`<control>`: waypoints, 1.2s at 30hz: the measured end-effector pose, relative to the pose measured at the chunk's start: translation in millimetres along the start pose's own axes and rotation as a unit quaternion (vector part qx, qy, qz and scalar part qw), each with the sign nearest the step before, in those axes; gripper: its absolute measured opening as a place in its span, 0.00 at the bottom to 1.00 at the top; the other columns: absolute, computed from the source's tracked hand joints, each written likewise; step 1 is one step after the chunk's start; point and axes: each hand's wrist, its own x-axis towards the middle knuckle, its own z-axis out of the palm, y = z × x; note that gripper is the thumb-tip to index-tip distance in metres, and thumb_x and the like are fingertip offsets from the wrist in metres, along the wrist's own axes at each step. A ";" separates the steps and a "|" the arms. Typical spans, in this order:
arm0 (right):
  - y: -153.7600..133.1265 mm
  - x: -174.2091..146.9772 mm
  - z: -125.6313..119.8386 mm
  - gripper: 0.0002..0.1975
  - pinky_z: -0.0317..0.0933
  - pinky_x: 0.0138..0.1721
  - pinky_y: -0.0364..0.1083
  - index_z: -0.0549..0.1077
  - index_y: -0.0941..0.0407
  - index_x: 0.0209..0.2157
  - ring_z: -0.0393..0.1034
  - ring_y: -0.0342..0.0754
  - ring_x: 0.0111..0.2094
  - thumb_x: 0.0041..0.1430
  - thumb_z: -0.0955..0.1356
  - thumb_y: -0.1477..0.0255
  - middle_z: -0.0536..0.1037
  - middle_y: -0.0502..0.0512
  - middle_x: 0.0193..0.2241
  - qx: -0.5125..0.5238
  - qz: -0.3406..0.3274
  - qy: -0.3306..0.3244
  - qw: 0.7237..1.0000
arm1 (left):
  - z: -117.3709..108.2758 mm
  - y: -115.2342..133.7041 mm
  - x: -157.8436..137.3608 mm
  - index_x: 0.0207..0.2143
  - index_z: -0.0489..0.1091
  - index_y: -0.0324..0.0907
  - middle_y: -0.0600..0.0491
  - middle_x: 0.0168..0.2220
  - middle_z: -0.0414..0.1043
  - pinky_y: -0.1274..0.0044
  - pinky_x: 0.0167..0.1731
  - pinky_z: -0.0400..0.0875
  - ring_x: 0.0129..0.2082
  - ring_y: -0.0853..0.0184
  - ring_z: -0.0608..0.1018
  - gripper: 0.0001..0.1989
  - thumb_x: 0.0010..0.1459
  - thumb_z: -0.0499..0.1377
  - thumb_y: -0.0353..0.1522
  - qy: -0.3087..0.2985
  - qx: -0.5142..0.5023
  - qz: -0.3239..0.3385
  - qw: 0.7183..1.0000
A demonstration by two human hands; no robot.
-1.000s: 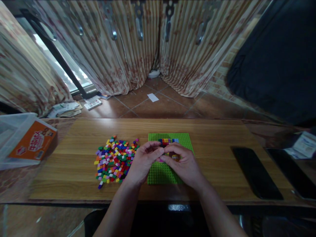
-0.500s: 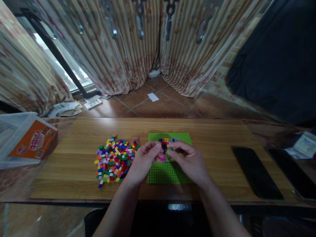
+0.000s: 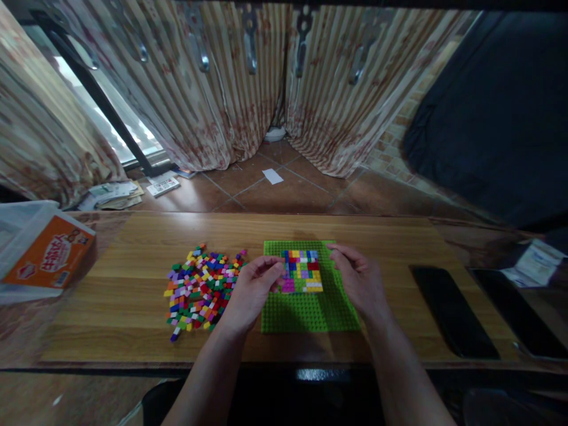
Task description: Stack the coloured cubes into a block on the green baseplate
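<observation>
A green studded baseplate (image 3: 310, 316) lies on the wooden table, with a flat patch of multicoloured toy bricks (image 3: 304, 272) fixed on its upper part. My left hand (image 3: 257, 284) is over the baseplate's left edge, thumb and forefinger pinched together beside the patch; whatever they hold is too small or hidden to make out. Over the baseplate's right side hovers my right hand (image 3: 359, 278), apart from the patch. Its forefinger reaches forward with the thumb a little below, and nothing shows between them. A pile of loose toy bricks (image 3: 202, 290) spreads left of my left hand.
On the table's right side lies a black phone-like slab (image 3: 452, 310), with another dark flat device (image 3: 519, 310) farther right. A clear plastic box (image 3: 31, 222) with an orange label stands at the far left. Striped curtains (image 3: 239, 106) hang beyond the table.
My right hand has drawn back to the right from the brick patch, uncovering it. My left hand has shifted slightly left and stays pinched. The whole view has moved a little.
</observation>
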 end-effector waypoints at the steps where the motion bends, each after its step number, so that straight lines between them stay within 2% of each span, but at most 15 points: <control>1: 1.0 0.2 0.3 0.13 0.67 0.44 0.53 0.82 0.52 0.38 0.75 0.52 0.38 0.57 0.68 0.62 0.83 0.54 0.36 0.002 0.004 -0.005 1.000 | -0.2 0.2 -0.2 0.34 0.76 0.37 0.52 0.28 0.76 0.80 0.26 0.65 0.25 0.72 0.74 0.15 0.46 0.69 0.38 0.001 0.002 0.001 1.000; 6: 2.7 0.1 4.0 0.12 0.68 0.38 0.52 0.82 0.54 0.34 0.75 0.51 0.32 0.50 0.71 0.63 0.83 0.55 0.30 0.036 0.053 -0.027 0.998 | -0.5 0.2 -0.4 0.34 0.76 0.37 0.53 0.28 0.76 0.80 0.26 0.64 0.25 0.72 0.73 0.15 0.46 0.69 0.38 0.004 0.009 0.003 1.000; 10: 3.3 -1.2 5.7 0.12 0.67 0.33 0.49 0.81 0.55 0.32 0.73 0.49 0.29 0.48 0.71 0.62 0.82 0.54 0.28 0.050 0.065 -0.049 0.995 | -0.4 0.4 0.1 0.34 0.76 0.37 0.53 0.27 0.75 0.80 0.26 0.64 0.24 0.73 0.73 0.15 0.46 0.69 0.38 0.004 0.012 0.002 1.000; 16: 5.5 -0.8 6.6 0.09 0.66 0.39 0.51 0.80 0.54 0.30 0.74 0.50 0.33 0.50 0.71 0.64 0.82 0.54 0.30 0.027 0.038 -0.047 0.998 | -0.4 1.1 0.5 0.34 0.76 0.37 0.54 0.26 0.74 0.80 0.25 0.64 0.24 0.73 0.73 0.15 0.46 0.68 0.38 0.003 0.016 -0.001 1.000; 23: 11.4 0.8 10.4 0.08 0.64 0.39 0.50 0.81 0.53 0.29 0.72 0.50 0.33 0.50 0.72 0.64 0.82 0.53 0.31 0.003 0.015 -0.044 0.999 | -0.7 0.0 0.0 0.33 0.76 0.37 0.54 0.26 0.74 0.81 0.25 0.63 0.24 0.73 0.72 0.13 0.47 0.68 0.36 0.005 0.027 0.013 1.000; 29: 17.0 4.1 14.7 0.12 0.65 0.38 0.50 0.80 0.54 0.29 0.72 0.49 0.31 0.43 0.75 0.62 0.81 0.52 0.28 0.095 0.072 -0.038 0.992 | -0.4 -1.1 0.9 0.33 0.76 0.37 0.55 0.24 0.73 0.81 0.24 0.62 0.22 0.74 0.71 0.12 0.48 0.67 0.36 0.004 0.037 0.015 0.999; 32: 17.3 4.9 17.2 0.16 0.66 0.36 0.48 0.80 0.54 0.32 0.73 0.47 0.32 0.39 0.77 0.63 0.82 0.52 0.31 0.155 0.106 -0.033 0.982 | -0.6 -3.9 2.5 0.35 0.75 0.37 0.55 0.24 0.73 0.81 0.23 0.62 0.22 0.73 0.72 0.14 0.47 0.67 0.36 0.014 0.039 0.016 0.999; 36: 16.8 4.8 20.2 0.19 0.67 0.33 0.47 0.81 0.53 0.38 0.73 0.47 0.33 0.40 0.77 0.63 0.82 0.53 0.37 0.198 0.134 -0.053 0.970 | -0.9 -8.7 5.0 0.39 0.73 0.37 0.56 0.23 0.73 0.80 0.23 0.63 0.22 0.71 0.73 0.19 0.45 0.68 0.36 0.041 0.030 0.022 0.998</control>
